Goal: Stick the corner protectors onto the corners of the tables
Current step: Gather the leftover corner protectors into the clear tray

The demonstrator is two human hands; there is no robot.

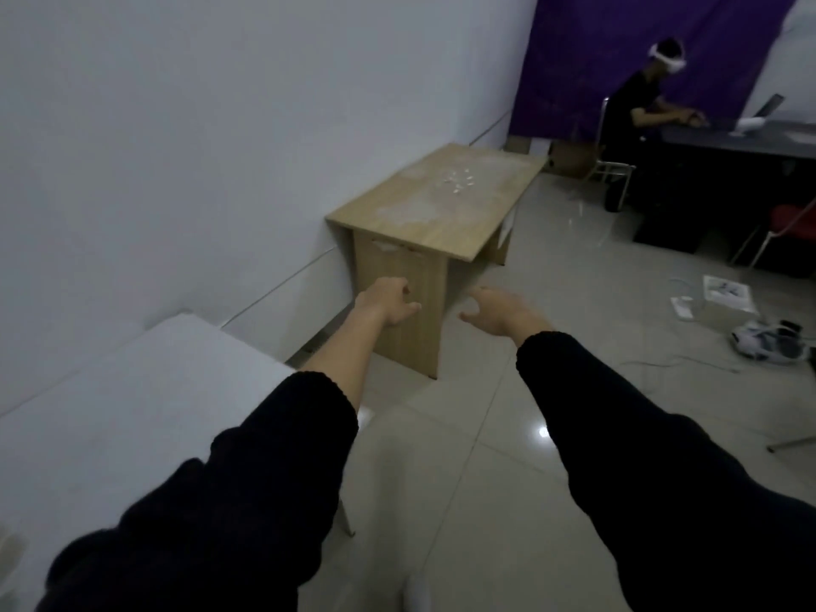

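Note:
A light wooden table (pixel 446 231) stands against the white wall ahead. Several small pale corner protectors (pixel 457 178) lie scattered on its top near the far end. A white table (pixel 110 417) fills the lower left, close to me. Both my arms reach forward in black sleeves over the floor. My left hand (pixel 388 302) hangs in front of the wooden table's side panel, fingers loosely curled, holding nothing that I can see. My right hand (pixel 494 309) is beside it, fingers spread and empty. Neither hand touches a table.
Glossy floor tiles (pixel 463 457) stretch between the two tables. A person sits on a chair (pixel 611 165) at a dark desk (pixel 728 143) at the back right, before a purple curtain. Papers, a cable and a bundle (pixel 768 337) lie on the floor at right.

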